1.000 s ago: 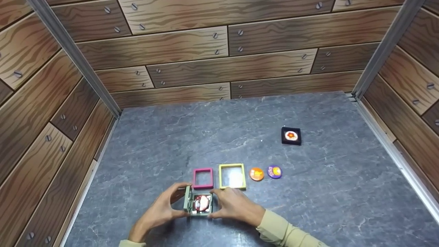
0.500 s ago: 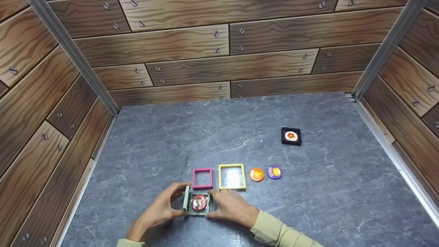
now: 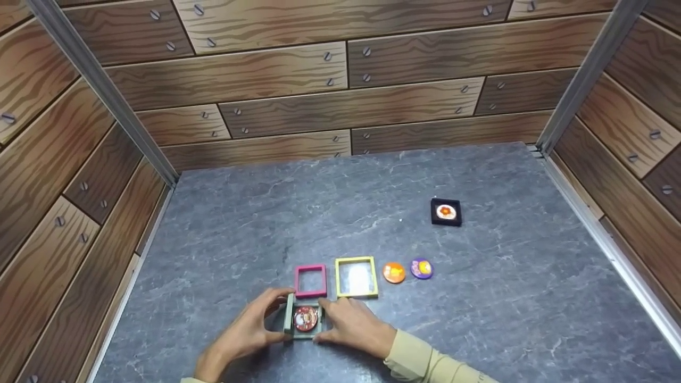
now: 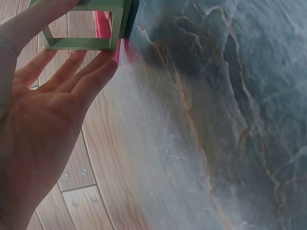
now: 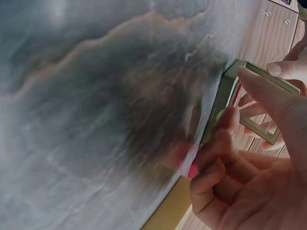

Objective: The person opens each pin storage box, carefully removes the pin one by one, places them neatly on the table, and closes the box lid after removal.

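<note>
Gripping green hinged case [image 3: 289, 317] with left hand [image 3: 249, 328] and right hand [image 3: 357, 325], lower centre, just below pink frame [image 3: 310, 267], way off silver right-side rail [image 3: 607, 244]. Can see red badge [image 3: 306, 319] face-on only in head view.

The left hand [image 4: 45, 120] shows its palm, with the fingers [image 4: 96, 79] reaching toward a green frame [image 4: 79, 44]; the frame is held between thumb and fingers, fingertips against its lower bar, and part of it runs out of view above the hand; a strip of pink [image 4: 102, 24] shows through its opening, just beyond the fingertips; behind the hand and between its fingers are wood-grain planks [image 4: 105, 158] with screw heads [image 4: 84, 171]; past the fingertips spreads a grey marbled surface [image 4: 249, 120], tan-veined and darkly shadowed nearest the frame.
</note>
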A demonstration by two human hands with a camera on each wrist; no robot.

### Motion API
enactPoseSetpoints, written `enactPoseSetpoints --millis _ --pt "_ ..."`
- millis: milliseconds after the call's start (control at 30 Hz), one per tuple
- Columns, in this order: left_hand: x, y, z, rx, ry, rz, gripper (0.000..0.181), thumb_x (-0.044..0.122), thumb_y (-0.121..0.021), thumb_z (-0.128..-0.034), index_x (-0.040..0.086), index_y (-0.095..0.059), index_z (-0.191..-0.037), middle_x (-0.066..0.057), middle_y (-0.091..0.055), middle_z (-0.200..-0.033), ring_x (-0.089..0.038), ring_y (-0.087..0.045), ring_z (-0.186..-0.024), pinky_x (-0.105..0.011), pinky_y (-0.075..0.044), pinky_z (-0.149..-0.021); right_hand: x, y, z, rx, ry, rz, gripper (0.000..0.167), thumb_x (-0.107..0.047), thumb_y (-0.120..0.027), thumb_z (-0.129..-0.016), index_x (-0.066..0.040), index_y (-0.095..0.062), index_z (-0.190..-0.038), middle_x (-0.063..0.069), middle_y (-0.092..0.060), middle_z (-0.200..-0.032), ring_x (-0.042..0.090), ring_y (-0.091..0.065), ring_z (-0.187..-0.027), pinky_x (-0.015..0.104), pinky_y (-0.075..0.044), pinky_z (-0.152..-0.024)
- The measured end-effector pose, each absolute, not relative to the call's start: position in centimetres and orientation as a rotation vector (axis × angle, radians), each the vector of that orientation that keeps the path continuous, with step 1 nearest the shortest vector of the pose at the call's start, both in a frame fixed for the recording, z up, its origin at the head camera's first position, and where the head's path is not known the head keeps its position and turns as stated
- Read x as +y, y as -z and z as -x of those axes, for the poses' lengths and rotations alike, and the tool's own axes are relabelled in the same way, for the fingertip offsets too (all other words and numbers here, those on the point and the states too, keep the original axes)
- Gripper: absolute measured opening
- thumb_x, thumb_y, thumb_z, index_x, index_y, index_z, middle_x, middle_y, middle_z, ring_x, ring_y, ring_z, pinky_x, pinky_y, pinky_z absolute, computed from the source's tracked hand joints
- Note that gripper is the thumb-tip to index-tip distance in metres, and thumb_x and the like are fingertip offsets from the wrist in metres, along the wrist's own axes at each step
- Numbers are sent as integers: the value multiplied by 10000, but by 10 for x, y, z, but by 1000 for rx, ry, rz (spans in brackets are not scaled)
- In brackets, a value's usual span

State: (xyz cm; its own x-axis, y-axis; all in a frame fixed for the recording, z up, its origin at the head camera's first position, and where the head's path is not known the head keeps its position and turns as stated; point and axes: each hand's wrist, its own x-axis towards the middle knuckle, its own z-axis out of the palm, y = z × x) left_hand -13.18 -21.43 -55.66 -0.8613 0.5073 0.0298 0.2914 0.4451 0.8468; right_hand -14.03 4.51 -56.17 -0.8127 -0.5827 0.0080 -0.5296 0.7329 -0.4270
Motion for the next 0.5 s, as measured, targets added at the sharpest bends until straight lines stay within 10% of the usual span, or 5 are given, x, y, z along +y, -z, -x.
enactPoseSetpoints --millis 200,500 --pt "-212 556 129 2532 -1320 -733 849 23 -888 -744 74 -518 -1507 -142 -625 -1429 -339 -627 -1348 -535 -458 -1207 35 560 139 2895 692 976 483 -448 -823 -888 -77 -725 -1181 8 -714 -938 83 -609 -758 206 -560 -629" --pt "-212 556 134 2517 -1357 -812 826 -39 -869 -743 13 -519 -1489 -194 -620 -1392 -366 -638 -1326 -508 -475 -1197 20 561 142 2976 679 1149 340 -337 -840 -887 -87 -774 -1109 -34 -560 -953 51 -445 -828 181 -499 -726"
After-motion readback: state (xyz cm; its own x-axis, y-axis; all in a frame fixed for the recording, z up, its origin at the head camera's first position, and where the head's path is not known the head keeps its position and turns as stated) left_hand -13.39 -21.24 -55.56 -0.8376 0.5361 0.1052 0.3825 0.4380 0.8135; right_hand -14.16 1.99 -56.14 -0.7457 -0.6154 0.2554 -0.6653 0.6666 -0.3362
